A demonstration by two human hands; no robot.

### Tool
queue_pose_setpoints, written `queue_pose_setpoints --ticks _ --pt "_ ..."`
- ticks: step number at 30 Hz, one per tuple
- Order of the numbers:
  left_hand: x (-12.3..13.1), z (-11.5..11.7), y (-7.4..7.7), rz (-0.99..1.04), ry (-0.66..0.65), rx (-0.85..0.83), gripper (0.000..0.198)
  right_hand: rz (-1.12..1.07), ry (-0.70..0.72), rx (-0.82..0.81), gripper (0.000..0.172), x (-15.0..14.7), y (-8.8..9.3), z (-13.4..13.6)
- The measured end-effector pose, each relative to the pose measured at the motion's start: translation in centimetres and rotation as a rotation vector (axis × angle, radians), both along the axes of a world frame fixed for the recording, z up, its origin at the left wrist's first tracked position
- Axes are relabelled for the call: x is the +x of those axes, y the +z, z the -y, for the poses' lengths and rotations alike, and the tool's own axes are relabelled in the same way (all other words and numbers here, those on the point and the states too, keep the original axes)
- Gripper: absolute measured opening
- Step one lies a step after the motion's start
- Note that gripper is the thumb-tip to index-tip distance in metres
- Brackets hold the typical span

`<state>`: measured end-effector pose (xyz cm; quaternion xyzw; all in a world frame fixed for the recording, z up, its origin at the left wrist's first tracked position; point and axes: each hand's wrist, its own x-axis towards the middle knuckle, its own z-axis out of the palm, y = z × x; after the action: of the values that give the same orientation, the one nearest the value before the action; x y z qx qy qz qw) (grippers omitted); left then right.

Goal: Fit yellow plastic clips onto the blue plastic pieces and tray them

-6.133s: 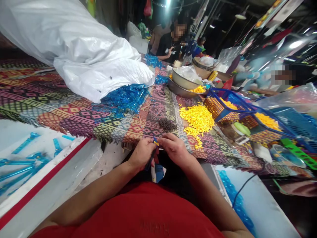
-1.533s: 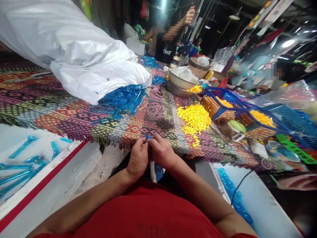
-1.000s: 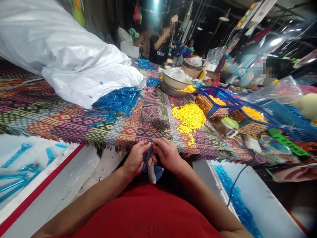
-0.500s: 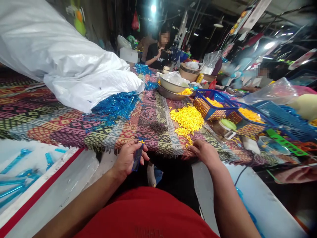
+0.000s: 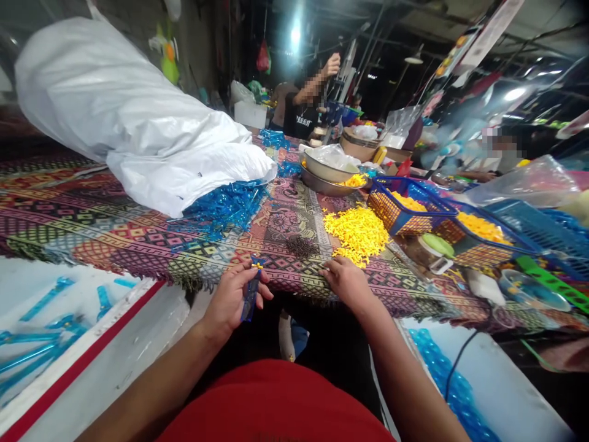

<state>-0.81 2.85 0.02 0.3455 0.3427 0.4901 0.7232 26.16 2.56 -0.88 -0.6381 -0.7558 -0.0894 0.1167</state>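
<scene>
My left hand (image 5: 232, 296) is closed round a slim blue plastic piece (image 5: 251, 294) with a small yellow part at its top, held upright at the near edge of the patterned cloth (image 5: 115, 227). My right hand (image 5: 346, 281) rests on the cloth, its fingers curled, between a small dark heap of tiny parts (image 5: 301, 245) and the near edge of a pile of yellow plastic bits (image 5: 356, 232). I cannot make out what its fingertips hold, if anything.
A big white sack (image 5: 138, 129) spills blue plastic pieces (image 5: 225, 205) at the left. Metal bowls (image 5: 329, 175) and blue baskets (image 5: 405, 205) with yellow bits stand behind. Other people work at the far end. White bins with blue parts (image 5: 41, 307) flank my lap.
My hands, earlier together on the blue piece, have parted. The right hand went to the yellow pile and has now drawn back left toward the dark heap; the left keeps the blue piece.
</scene>
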Motion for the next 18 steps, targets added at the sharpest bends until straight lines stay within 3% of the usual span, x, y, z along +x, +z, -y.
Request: queue_pose_setpoints --ticks 12,18 --pt "-2.5 -0.9 -0.4 0.05 0.078 -0.01 0.013 0.093 0.015 -0.023 0.026 -0.2 -0.3 -0.7" --pt "-3.2 -1.4 -0.5 0.049 0.094 -0.025 0.011 0.068 0.107 0.027 0.022 -0.5 0.5 -0.3"
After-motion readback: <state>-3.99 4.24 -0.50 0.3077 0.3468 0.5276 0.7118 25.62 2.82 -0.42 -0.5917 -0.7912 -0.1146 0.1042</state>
